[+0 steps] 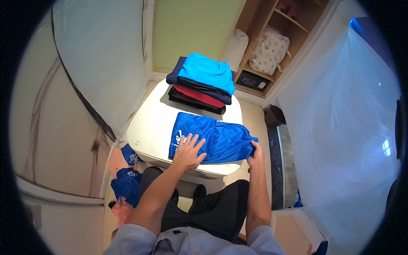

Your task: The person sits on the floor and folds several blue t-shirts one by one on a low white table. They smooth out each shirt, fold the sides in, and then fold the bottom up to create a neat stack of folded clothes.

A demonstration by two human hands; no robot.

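Note:
A shiny blue garment (pixel 227 138) with white lettering on its left part lies partly folded on a white, rounded table (pixel 144 123). Flat on its left part rests my left hand (pixel 190 152), the fingers spread. At the garment's right end, my right hand (pixel 256 154) grips the edge between thumb and fingers. Behind the garment stands a stack of folded clothes, with a bright blue piece (pixel 206 70) on top and dark pieces and a red one (pixel 197 96) below.
On the floor at the left lie more blue cloth items (pixel 126 185) and a pinkish bag (pixel 122 210). A dark bin (pixel 274 115) stands to the right. Shelves at the back hold a patterned backpack (pixel 268 50) and a black safe (pixel 251 81). Translucent sheeting (pixel 340 127) hangs at the right.

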